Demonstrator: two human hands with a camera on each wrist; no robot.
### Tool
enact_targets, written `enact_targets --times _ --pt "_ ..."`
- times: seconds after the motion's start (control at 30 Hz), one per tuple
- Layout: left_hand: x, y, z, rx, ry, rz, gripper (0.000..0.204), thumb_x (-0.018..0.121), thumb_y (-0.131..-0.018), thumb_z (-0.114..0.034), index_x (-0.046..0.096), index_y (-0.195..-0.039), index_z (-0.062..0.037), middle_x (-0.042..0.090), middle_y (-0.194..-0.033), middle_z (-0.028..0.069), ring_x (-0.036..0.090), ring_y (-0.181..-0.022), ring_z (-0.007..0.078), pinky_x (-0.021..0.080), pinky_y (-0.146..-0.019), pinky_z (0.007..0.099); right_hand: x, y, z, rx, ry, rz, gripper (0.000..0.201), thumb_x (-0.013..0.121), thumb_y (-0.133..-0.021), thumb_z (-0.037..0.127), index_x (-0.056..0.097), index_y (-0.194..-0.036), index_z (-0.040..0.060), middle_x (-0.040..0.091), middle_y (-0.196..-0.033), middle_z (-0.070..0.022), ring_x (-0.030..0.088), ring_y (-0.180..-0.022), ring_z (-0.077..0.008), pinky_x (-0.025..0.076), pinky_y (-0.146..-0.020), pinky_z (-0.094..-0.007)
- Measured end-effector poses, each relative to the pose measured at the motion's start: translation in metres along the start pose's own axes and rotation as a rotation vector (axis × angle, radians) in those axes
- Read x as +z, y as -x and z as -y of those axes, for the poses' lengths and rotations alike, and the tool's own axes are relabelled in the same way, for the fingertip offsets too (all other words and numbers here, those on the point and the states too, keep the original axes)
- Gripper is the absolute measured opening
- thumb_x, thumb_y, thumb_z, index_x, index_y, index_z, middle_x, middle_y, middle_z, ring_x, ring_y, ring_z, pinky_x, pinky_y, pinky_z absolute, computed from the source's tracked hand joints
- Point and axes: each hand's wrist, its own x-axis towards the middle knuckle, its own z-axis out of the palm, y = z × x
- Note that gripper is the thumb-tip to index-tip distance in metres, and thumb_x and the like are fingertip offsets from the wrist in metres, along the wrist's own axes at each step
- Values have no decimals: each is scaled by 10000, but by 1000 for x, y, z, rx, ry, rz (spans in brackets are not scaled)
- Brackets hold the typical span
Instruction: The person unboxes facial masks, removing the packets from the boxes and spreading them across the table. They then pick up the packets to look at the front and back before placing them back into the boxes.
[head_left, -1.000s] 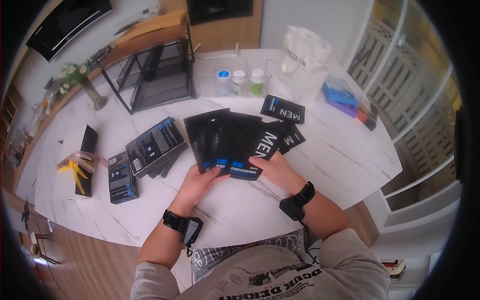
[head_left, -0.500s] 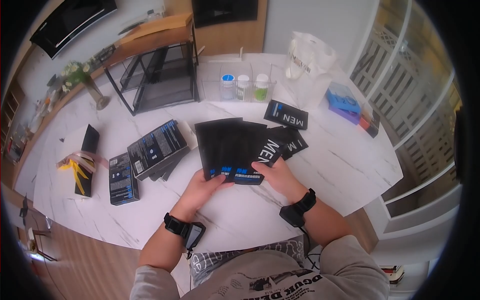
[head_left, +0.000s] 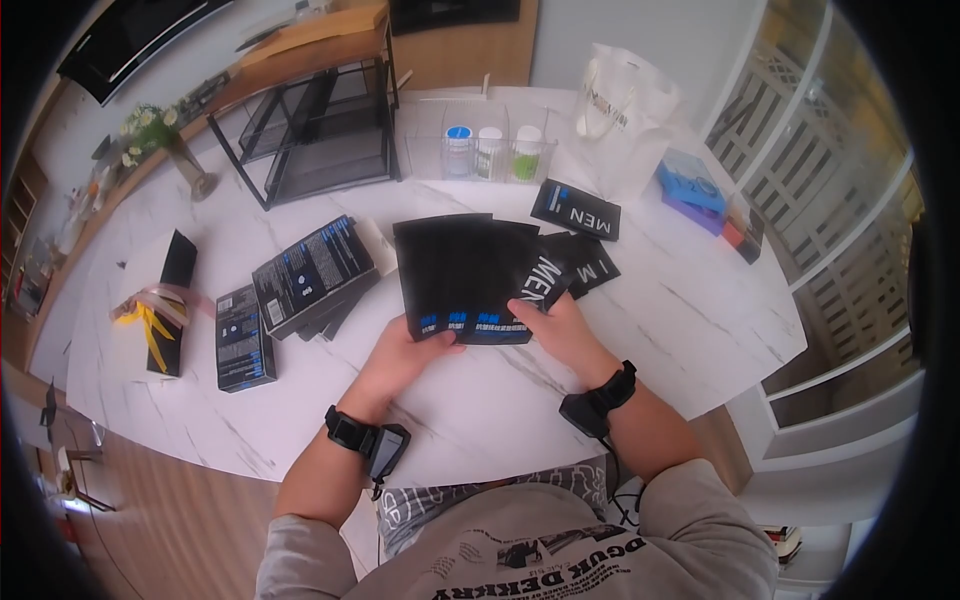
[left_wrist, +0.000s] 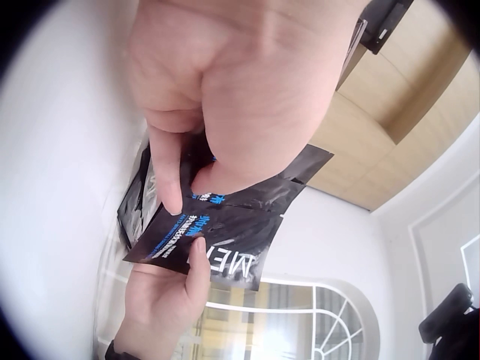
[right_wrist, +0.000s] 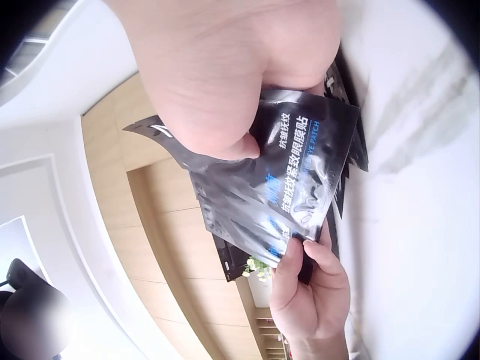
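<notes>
Several black foil eye-patch packets (head_left: 460,265), printed in white and blue, are fanned between both hands above the table. My left hand (head_left: 400,352) pinches their lower left edge, thumb in front. On the lower right, my right hand (head_left: 568,335) grips the packet marked MEN, its thumb over the front. The right wrist view shows the lettering EYE PATCH on the front packet (right_wrist: 300,172), with the left fingertips (right_wrist: 289,259) at its lower edge. Behind the fan, more black packets (head_left: 592,265) lie on the table, partly hidden.
Left of the fan sit stacked black boxes (head_left: 310,275) and a single black box (head_left: 243,345). Farther left is a ribboned white-and-black box (head_left: 172,300). A black MEN box (head_left: 575,212), clear organizer (head_left: 425,150) with bottles, mesh rack (head_left: 330,150) and white bag (head_left: 625,130) stand behind.
The fanned packets have shifted slightly right, uncovering the white end of a box in the stack. Both hands keep their hold. The head view has tilted a little.
</notes>
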Motion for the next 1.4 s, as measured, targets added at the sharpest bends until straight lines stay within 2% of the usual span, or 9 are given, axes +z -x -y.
enact_targets --times 0.2,0.4,0.5,0.6,0.97,1.07,1.17,1.27,1.4 --pt "2 2 -4 -7 10 -42 207 626 -918 -1 642 -1122 29 692 -991 61 663 -872 118 545 -807 259 -4 0 -2 30 78 -69 300 638 -944 124 611 -1206 -21 702 -1049 -72 624 -899 -124 519 -796 -296" --pt "-1 2 -4 -21 7 -25 233 605 -919 31 625 -1150 38 690 -1034 73 677 -895 138 567 -842 278 -6 0 -5 39 93 -60 286 642 -947 140 618 -1180 -22 702 -1004 -65 623 -867 -117 517 -769 -296" --pt "-1 1 -2 -20 -1 -19 239 602 -919 31 622 -1157 39 686 -1048 75 677 -897 142 568 -850 280 -3 0 -5 -38 93 -88 273 639 -950 145 622 -1167 -21 702 -995 -60 619 -864 -114 515 -768 -297" --pt "-1 1 -2 -20 10 -22 241 594 -921 34 619 -1161 40 684 -1061 79 677 -903 147 569 -853 281 -6 0 -4 44 89 -59 272 637 -952 149 622 -1165 -20 706 -1016 -66 623 -884 -121 514 -787 -300" --pt "-4 -2 4 42 47 -5 254 547 -936 51 603 -1184 49 678 -1095 99 679 -939 175 589 -868 323 -7 2 1 24 94 -32 267 621 -959 149 617 -1167 -19 701 -1008 -61 613 -892 -119 506 -811 -302" --pt "-1 1 2 6 62 -30 231 601 -929 -12 627 -1152 38 686 -1027 66 656 -913 123 538 -843 262 -7 3 1 34 81 -30 270 615 -962 145 615 -1176 -20 699 -1038 -70 615 -915 -125 504 -825 -303" --pt "0 3 -2 -19 44 -24 230 614 -927 -21 628 -1149 37 688 -1020 61 657 -916 124 535 -847 259 -4 2 -1 13 72 -39 285 609 -964 142 608 -1198 -20 692 -1077 -84 613 -952 -136 502 -846 -307" --pt "-1 2 -2 -30 -31 42 244 619 -936 -40 624 -1168 35 683 -1032 62 653 -958 128 530 -858 261 1 4 -1 -17 96 -30 307 609 -962 132 595 -1228 -21 684 -1112 -96 609 -987 -147 497 -875 -312" --pt "2 1 1 -61 79 97 276 578 -961 -30 587 -1227 45 654 -1128 94 637 -1041 170 558 -898 296 10 6 1 -21 22 22 346 614 -952 107 571 -1269 -23 667 -1169 -104 601 -1022 -156 490 -911 -315"
